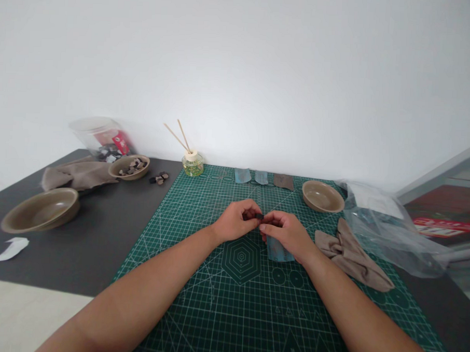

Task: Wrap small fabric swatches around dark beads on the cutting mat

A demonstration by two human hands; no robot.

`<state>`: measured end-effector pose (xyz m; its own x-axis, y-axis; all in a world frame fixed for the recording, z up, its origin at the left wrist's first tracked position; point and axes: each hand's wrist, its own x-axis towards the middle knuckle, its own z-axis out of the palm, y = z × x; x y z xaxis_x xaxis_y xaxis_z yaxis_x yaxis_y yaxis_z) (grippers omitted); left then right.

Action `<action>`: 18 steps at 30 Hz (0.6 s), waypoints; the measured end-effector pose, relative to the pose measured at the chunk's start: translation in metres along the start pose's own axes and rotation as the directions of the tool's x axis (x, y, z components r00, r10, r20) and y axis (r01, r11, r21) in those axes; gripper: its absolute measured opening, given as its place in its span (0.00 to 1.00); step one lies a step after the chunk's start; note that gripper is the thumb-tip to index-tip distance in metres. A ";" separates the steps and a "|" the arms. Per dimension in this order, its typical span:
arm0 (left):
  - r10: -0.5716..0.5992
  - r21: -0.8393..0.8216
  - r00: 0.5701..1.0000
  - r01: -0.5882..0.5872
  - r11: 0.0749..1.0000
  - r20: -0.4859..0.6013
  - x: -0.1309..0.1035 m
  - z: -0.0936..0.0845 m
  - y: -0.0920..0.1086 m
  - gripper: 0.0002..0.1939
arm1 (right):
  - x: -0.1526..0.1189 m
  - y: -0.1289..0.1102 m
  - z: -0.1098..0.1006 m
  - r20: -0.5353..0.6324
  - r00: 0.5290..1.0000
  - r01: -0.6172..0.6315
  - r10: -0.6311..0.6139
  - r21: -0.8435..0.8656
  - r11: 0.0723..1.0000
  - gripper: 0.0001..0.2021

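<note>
My left hand [240, 220] and my right hand [285, 231] meet above the middle of the green cutting mat [190, 221]. Thumb and fingers of both are pinched at a small dark piece [260, 216], mostly covered by fingertips. A blue-grey flat piece [280, 250], like a small packet or scrap, shows under my right hand; I cannot tell whether that hand grips it or it just lies there. Along the mat's back edge lie two similar blue pieces [243, 176] [261, 177] and a flat brown piece [283, 182].
On the right are a brown bowl [323, 196], crumpled brown cloth [352, 256] and clear plastic bag [392, 229]. A reed diffuser [192, 162] stands at the back. Leftward are a bowl of tan-and-black pieces [129, 168], loose pieces [159, 178], another bowl [41, 211], cloth [79, 174] and plastic jar [100, 136].
</note>
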<state>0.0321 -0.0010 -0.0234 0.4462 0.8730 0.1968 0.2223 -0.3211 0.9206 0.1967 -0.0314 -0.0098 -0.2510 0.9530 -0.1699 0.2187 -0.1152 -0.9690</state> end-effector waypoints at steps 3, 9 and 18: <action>-0.002 -0.003 1.000 0.002 1.000 0.006 0.000 0.000 0.000 0.06 | 0.000 0.001 -0.001 0.001 1.000 0.007 -0.007 -0.015 1.000 0.06; -0.004 -0.006 1.000 0.004 1.000 0.005 0.000 0.001 0.000 0.05 | 0.000 0.002 -0.002 0.007 1.000 0.021 -0.020 -0.031 0.999 0.06; -0.001 0.003 1.000 0.001 1.000 0.007 0.000 0.000 0.001 0.06 | 0.001 0.001 -0.001 0.009 1.000 0.017 -0.017 -0.031 0.999 0.05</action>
<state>0.0324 -0.0010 -0.0226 0.4524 0.8705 0.1937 0.2250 -0.3216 0.9197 0.1976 -0.0308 -0.0110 -0.2628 0.9523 -0.1552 0.2437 -0.0901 -0.9657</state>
